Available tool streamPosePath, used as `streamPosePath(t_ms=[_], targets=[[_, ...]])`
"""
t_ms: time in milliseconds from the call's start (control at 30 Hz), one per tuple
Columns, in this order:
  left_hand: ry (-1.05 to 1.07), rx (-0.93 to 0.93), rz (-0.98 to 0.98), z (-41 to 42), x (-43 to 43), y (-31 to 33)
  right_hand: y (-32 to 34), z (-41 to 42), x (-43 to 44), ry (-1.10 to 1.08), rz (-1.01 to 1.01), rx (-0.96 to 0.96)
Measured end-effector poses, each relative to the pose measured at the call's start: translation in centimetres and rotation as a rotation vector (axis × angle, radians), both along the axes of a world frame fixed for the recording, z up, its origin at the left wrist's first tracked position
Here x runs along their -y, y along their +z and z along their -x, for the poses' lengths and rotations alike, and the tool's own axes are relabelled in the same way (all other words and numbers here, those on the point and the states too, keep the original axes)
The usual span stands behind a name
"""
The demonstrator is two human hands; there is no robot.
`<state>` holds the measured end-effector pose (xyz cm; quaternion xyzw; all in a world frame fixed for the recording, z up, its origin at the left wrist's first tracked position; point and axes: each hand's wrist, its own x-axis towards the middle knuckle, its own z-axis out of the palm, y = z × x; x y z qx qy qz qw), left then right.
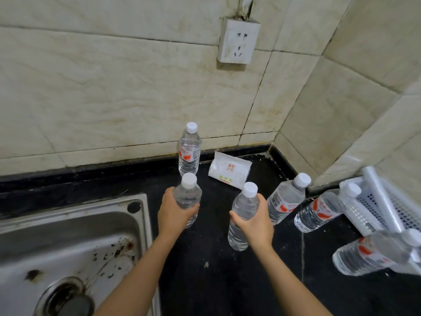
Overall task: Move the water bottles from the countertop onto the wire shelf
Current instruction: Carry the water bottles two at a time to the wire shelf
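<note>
Several clear water bottles with white caps stand on the black countertop [205, 270]. My left hand [174, 213] grips one bottle [188, 195] around its middle. My right hand [255, 221] grips another bottle [242, 215] the same way. A third bottle [189, 151] stands against the back wall. Two more bottles [286, 200] [319, 212] stand to the right of my right hand. One bottle [366, 256] stands at the far right beside the white shelf [373, 201], which shows only partly at the frame's right edge.
A white tissue pack [229, 169] lies near the back corner. A stained steel sink [68, 247] fills the lower left, its rim close to my left forearm. A wall socket [238, 41] sits high on the tiled wall. Tiled walls close the corner at the right.
</note>
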<state>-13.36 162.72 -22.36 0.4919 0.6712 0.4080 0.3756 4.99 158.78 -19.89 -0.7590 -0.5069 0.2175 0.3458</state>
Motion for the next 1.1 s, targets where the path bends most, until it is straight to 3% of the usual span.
streamPosePath(t_ms=[467,700,867,1100], targets=[[0.02,0.003,-0.04,0.0,9.3,0.6,-0.8,-0.6,5.8,-0.195,-0.122,-0.085],[-0.166,0.041,-0.129,-1.6,13.6,2.7,1.3,-3.0,13.3,-0.324,-0.152,-0.07],[-0.299,0.122,-0.174,-4.7,15.9,3.8,3.0,-3.8,19.9,-0.527,-0.203,-0.069],[-0.662,0.159,-0.083,-10.3,22.4,3.9,3.8,-5.1,31.7,-0.894,-0.236,0.004]])
